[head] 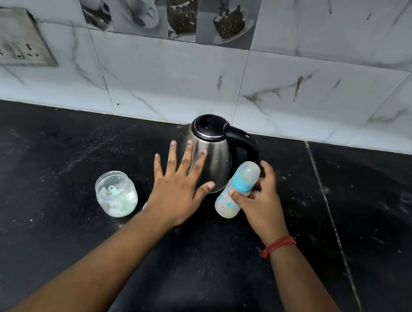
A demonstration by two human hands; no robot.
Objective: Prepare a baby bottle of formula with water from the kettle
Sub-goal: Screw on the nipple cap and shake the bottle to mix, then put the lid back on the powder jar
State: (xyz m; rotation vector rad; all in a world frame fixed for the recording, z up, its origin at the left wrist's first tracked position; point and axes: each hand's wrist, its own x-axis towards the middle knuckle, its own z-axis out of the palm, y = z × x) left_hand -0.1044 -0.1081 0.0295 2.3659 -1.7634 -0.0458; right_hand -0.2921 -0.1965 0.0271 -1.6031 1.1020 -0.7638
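A steel kettle (213, 151) with a black lid and handle stands on the black counter near the wall. My left hand (178, 191) hovers in front of it, fingers spread, holding nothing. A baby bottle (237, 190) with a blue collar and clear cap is tilted just right of the kettle, and my right hand (259, 204) grips it around the middle. A clear open jar (116, 194) with white formula powder and a pale blue scoop inside sits left of my left hand.
The black stone counter (31, 210) runs across the view, with a seam (334, 223) on the right. A tiled wall rises behind it, with a power socket plate (14, 39) at the upper left.
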